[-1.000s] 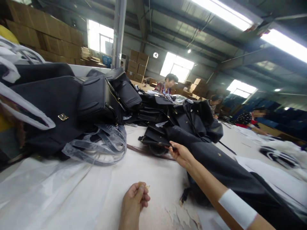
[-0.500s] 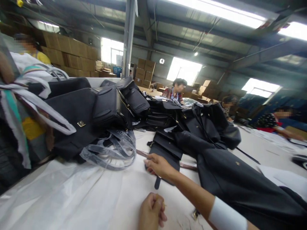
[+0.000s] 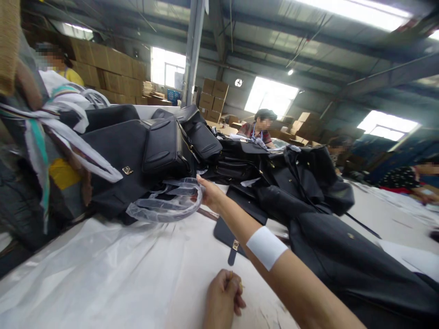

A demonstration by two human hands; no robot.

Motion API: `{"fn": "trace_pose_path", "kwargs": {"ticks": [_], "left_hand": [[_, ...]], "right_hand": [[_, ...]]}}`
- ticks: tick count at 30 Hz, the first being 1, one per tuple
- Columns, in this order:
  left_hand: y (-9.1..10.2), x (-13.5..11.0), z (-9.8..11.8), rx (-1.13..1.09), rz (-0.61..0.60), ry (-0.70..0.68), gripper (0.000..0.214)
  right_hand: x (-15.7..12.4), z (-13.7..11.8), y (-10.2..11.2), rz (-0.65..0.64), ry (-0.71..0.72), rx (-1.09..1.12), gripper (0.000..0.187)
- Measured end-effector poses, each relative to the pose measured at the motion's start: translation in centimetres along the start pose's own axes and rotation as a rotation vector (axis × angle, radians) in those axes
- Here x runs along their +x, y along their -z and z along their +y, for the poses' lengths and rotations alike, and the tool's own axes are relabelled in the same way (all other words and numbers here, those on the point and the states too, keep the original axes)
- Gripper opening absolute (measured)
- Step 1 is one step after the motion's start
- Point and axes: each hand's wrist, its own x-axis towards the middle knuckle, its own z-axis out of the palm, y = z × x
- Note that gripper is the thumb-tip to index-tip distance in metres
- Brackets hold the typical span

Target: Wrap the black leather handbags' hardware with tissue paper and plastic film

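My right hand (image 3: pixel 210 194) reaches across from the right, its fingers closed round the right end of the plastic-wrapped bag handles (image 3: pixel 164 214). These loops lie in front of a black bag (image 3: pixel 113 155) with a gold clasp. Near the bottom middle, my left hand (image 3: pixel 224 292) is closed over the white tabletop. A tiny yellowish bit shows at its fingertips, too small to name. Between the two hands lies a black flap bag (image 3: pixel 224 233) with a strap tab and gold buckle (image 3: pixel 235 245), partly hidden by my right forearm.
Clear plastic sheeting (image 3: pixel 85 274) covers the left front of the table. Black bags (image 3: pixel 233 160) are heaped along the back, and a large one (image 3: pixel 346 256) fills the right. White and teal strips (image 3: pixel 75 151) hang at left. Co-workers (image 3: pixel 259 125) sit beyond.
My right hand has moved from the black flap bag up and left to the wrapped handles, uncovering the gold buckle. The left hand stays closed near the same spot. The view has shifted slightly.
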Motion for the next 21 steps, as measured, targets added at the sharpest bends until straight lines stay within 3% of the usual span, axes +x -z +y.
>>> {"fn": "trace_pose_path", "kwargs": {"ticks": [2, 4, 8, 13, 17, 19, 20, 21], "left_hand": [[0.0, -0.3, 0.3, -0.008, 0.003, -0.004, 0.028], [0.0, -0.8, 0.7, -0.021, -0.009, -0.012, 0.027], [-0.4, -2.1, 1.8, -0.068, -0.100, -0.007, 0.027], [-3.3, -6.9, 4.2, -0.116, -0.370, 0.040, 0.031], [-6.0, -13.0, 4.7, -0.071, -0.629, 0.145, 0.033], [-7.0, -15.7, 4.1, 0.014, -0.622, 0.216, 0.041], [-7.3, -17.1, 3.7, 0.045, -0.564, 0.278, 0.046], [-7.6, -18.4, 3.4, 0.035, -0.405, 0.270, 0.050]], "right_hand": [[-2.2, 0.2, 1.3, 0.030, 0.011, -0.188, 0.029], [-6.2, 1.0, 3.3, 0.058, 0.033, -0.360, 0.026], [-17.5, 2.1, 7.6, 0.023, 0.065, -0.602, 0.029], [-30.9, 2.8, 10.9, 0.122, 0.055, -0.775, 0.075], [-38.7, 5.1, 11.0, 0.214, 0.069, -0.676, 0.100], [-42.1, 6.0, 10.4, 0.217, 0.029, -0.523, 0.089], [-43.8, 6.1, 10.0, 0.211, 0.015, -0.497, 0.075], [-45.8, 5.8, 9.6, 0.181, -0.014, -0.494, 0.062]]}}
